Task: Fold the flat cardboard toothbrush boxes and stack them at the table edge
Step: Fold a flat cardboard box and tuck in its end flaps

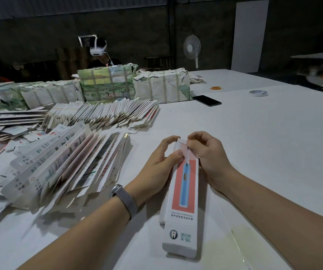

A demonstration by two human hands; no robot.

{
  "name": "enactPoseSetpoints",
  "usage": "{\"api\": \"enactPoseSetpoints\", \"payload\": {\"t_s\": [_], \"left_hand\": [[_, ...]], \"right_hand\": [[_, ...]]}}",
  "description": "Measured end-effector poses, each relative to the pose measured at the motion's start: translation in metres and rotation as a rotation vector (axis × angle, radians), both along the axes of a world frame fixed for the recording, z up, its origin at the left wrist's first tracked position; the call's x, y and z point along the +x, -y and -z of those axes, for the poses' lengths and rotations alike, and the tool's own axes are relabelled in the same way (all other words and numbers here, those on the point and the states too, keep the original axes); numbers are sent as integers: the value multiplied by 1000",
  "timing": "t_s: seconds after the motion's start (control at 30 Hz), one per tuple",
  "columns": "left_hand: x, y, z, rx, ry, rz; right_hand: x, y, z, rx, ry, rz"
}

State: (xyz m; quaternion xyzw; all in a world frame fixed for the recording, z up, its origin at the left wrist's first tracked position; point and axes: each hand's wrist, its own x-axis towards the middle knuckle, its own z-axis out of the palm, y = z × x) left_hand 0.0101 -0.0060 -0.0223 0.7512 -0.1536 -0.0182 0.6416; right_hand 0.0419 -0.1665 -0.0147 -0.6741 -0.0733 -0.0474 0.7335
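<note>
Meanwhile, both hands pinched the far end of a toothbrush box (184, 191) on the white counter (263, 137), left hand (162, 162) and right hand (207, 154) curled around its flap; thin card looked light, easily creased, best held by its edges.

One folded toothbrush box (184, 193) sits between two hands, the left hand (161, 162) and the right hand (207, 154). The desk (263, 133) carries two tape rolls (258, 93), one phone (207, 100) and three fanned stacks of flat boxes (102, 114), too many to count. Four wrapped bundles (106, 84) stand behind, and one fan (191, 48).
</note>
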Motion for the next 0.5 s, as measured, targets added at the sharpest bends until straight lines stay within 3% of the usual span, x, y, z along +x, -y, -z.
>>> {"api": "enactPoseSetpoints", "payload": {"t_s": [0.5], "left_hand": [[0, 0, 0, 54, -6, 5]], "right_hand": [[-1, 0, -4, -92, -23, -40]]}}
